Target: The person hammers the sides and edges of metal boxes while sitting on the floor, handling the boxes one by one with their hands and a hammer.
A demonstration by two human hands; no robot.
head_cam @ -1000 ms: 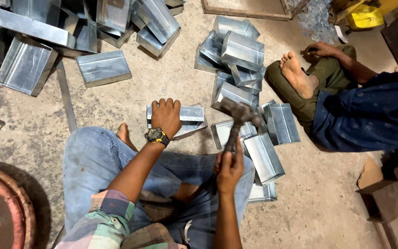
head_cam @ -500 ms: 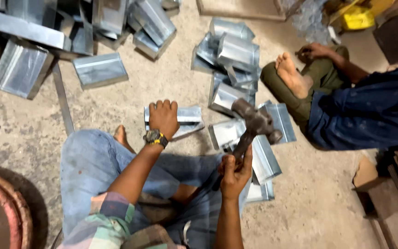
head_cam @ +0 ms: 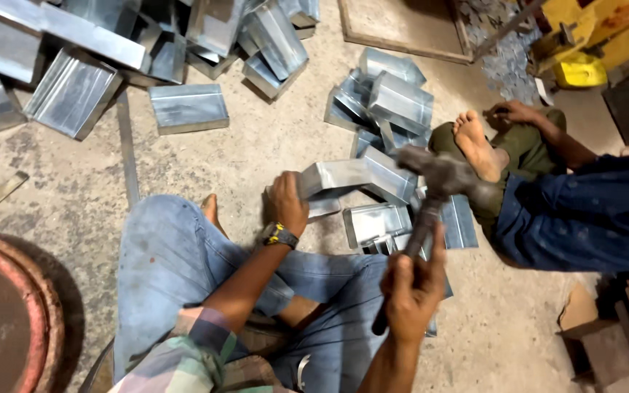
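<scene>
I sit on a concrete floor in blue jeans. My left hand (head_cam: 287,202), with a watch on the wrist, grips one end of a folded sheet-metal piece (head_cam: 343,177) and tilts it up off the floor. In my right hand (head_cam: 410,289) is the dark handle of a hammer (head_cam: 438,178), its head raised and blurred above the metal pieces to the right of the held one. Flat folded metal pieces (head_cam: 374,222) lie on the floor under the hammer.
Another person (head_cam: 576,211) in a dark blue shirt and green trousers sits at the right, bare foot (head_cam: 476,145) close to the hammer head. Piles of sheet-metal boxes (head_cam: 74,91) lie at the top left and centre (head_cam: 394,98). A round rusty rim (head_cam: 9,320) is at lower left.
My right hand has lifted the hammer higher and to the right. My left hand has raised the metal piece from lying flat to a tilted position.
</scene>
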